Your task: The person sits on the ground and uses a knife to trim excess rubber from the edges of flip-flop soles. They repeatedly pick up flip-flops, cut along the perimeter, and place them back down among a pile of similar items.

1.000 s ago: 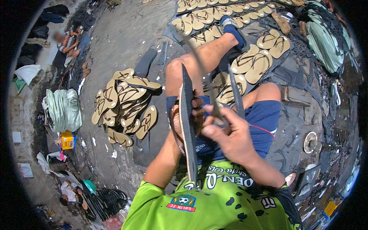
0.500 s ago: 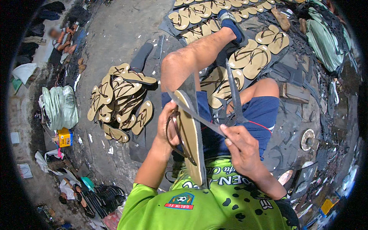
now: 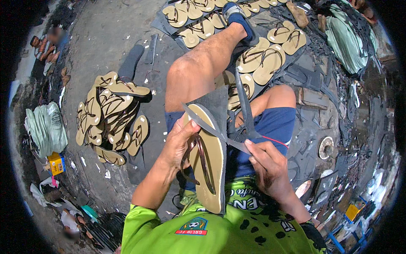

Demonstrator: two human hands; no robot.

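Tan flip-flop point(image 3: 209, 163) held upright over lap, gripped along left edge by left hand point(image 3: 179, 144), thumb on sole. Thin trimmed strip point(image 3: 213, 132) pinched by right hand point(image 3: 268, 167) just right of flip-flop (blade not discernible). Strip best kept taut, pulled along edge, sole steadied. Finished pile point(image 3: 112, 116) well left of flip-flop.

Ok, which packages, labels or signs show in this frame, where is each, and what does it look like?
Small box: on the ground far left, boxy, yellow with an orange patch.
Bundle: just above the box, bulging, wrapped in pale green plastic.
Second bundle: upper right, long, same pale green wrap.
Shirt badge: on the green shirt, shield-shaped, dark with a red strip.
Yellow packet: lower right, small, squarish.
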